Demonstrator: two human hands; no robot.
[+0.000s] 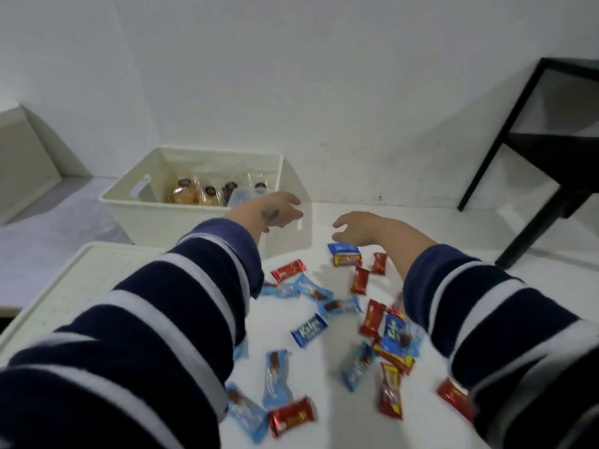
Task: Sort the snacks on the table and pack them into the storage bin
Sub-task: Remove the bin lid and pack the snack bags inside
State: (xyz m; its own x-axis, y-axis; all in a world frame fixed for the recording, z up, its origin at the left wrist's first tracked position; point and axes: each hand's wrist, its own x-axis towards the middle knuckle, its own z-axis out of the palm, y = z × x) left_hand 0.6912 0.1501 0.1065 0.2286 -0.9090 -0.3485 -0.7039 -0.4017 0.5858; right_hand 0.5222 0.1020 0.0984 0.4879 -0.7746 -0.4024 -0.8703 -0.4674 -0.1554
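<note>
Snacks (337,332): loads of red, light-blue and dark-blue wrapped bars scattered over the white table (389,222), from about 6 o'clock up to dead centre, none sorted yet as far as I can tell.
Left fingers (293,202): loosely curled, hanging over the near right corner of the storage bin (201,202) at roughly 11 o'clock; can't see anything pinched in them, so my guess is they hold nothing.
Right fingers (338,230): loosely spread and relaxed, nothing held, hovering above the table just past the farthest snacks.
Left hand (278,212): right at the bin rim, probably because that's the drop spot.
Right hand (356,230): well placed to come down on the blue packet (344,251) just below it.
Bin: open top, clear cookie-type bags (207,192) already bunched along its back, near half looks free, so there's room to keep kinds separate.
Lid (74,286): cream tray-ish panel at 9 o'clock, I think it's the bin's lid, parked out of the way.
Edges: the wall sits just behind the bin, black shelf frame (531,150) at 2 o'clock.
Open room: bare table at 3 o'clock, handy for making piles.
</note>
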